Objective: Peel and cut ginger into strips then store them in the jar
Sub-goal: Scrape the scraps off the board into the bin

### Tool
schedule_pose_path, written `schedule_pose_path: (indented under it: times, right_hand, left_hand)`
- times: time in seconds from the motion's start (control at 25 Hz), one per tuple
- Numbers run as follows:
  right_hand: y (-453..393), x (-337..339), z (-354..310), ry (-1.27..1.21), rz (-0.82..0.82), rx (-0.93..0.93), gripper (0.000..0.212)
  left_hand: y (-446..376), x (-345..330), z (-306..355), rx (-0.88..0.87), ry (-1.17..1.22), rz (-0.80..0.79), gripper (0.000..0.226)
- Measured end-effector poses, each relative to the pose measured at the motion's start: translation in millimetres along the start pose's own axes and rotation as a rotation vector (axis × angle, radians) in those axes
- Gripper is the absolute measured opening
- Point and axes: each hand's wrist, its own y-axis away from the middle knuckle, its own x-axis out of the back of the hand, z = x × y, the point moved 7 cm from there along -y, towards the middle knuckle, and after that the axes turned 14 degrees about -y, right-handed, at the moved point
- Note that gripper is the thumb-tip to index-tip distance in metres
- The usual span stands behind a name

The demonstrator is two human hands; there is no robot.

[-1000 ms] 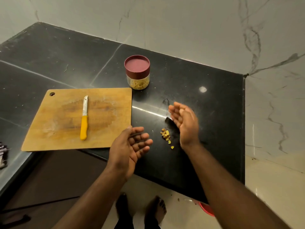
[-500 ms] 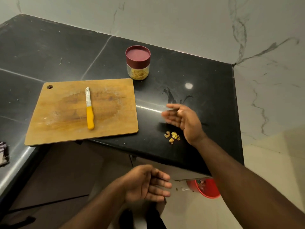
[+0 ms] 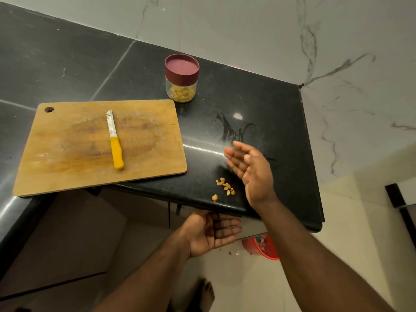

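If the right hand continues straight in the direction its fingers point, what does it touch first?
Probably the cutting board: the right hand has its fingers pointing left toward the board's right edge, over bare counter. Height is unclear.

Black stone counter [image 3: 258,104], glossy, pale seams, meets a marbled wall at the back. On it: wooden cutting board [image 3: 67,158] well left of the right hand's fingers [image 3: 236,154], its near-left corner overhanging the counter edge; lidded jar [image 3: 182,78] with yellow bits inside, well beyond those fingertips near the board's far right corner. Small pile of ginger scraps [image 3: 226,188] lies near the counter's front edge, just below the right fingers and just above the left hand's fingers [image 3: 227,228], which sit under that edge.
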Motion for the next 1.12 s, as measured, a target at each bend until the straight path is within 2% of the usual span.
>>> schedule_pose_path:
  times: [0.12,0.24,0.36,0.48,0.6,0.72,0.84,0.92,1.0,1.12]
  right_hand:
    - [-17,-7,5,0.121,-0.040,-0.049,0.045]
    - [-1,-21,22,0.216,-0.195,-0.101,0.046]
    - [29,-28,32,0.167,-0.257,-0.132,0.046]
    - [41,-27,30,0.050,-0.198,-0.127,0.047]
    - [31,-13,16,0.102,-0.098,-0.053,0.046]
    - [45,-21,26,0.155,-0.099,-0.060,0.045]
    - [64,-37,33,0.104,-0.136,-0.080,0.045]
    - [39,-36,21,0.079,-0.114,-0.033,0.043]
    - [-3,-29,11,0.106,-0.014,0.007,0.042]
    - [-37,-37,18,0.151,0.046,-0.017,0.043]
  left_hand:
    - [-6,7,0,-0.031,0.060,0.001,0.066]
    - [-7,14,5,-0.078,0.142,-0.049,0.069]
    - [-2,17,8,-0.096,0.145,-0.067,0.063]
    - [-1,19,7,-0.100,0.157,-0.074,0.064]
    - [-1,19,6,-0.091,0.199,-0.085,0.067]
    - [0,19,7,-0.097,0.212,-0.099,0.065]
    - [0,20,7,-0.099,0.203,-0.095,0.064]
    - [0,24,6,-0.078,0.195,-0.064,0.065]
    - [1,26,4,-0.056,0.187,-0.026,0.062]
    - [2,31,3,-0.054,0.166,0.023,0.061]
